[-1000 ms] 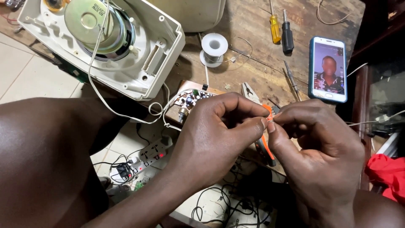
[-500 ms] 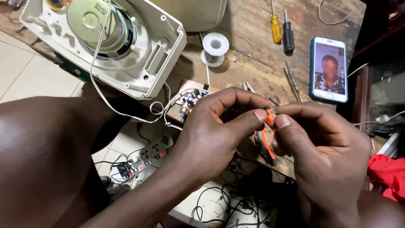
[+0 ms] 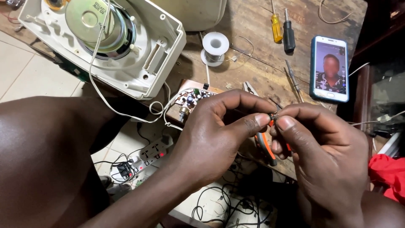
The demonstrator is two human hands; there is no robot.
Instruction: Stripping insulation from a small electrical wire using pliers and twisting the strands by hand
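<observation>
Left hand (image 3: 215,135) and right hand (image 3: 325,152) meeting fingertip to fingertip (thumbs pinched), each grip closed, forearms angled inward

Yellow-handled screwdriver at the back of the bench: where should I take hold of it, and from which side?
Grip the yellow-handled screwdriver by its yellow handle, the thickest part, coming down from above with fingers across it. It lies flat on the wooden bench, shaft pointing away. The black-handled screwdriver lies close on its right, so the left side looks freer to approach.

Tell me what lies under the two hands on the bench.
Under the left hand and right hand lie orange-handled pliers, nose poking out near the circuit board. The hands cover most of the handles; the tiny pinched part is barely visible.
</observation>
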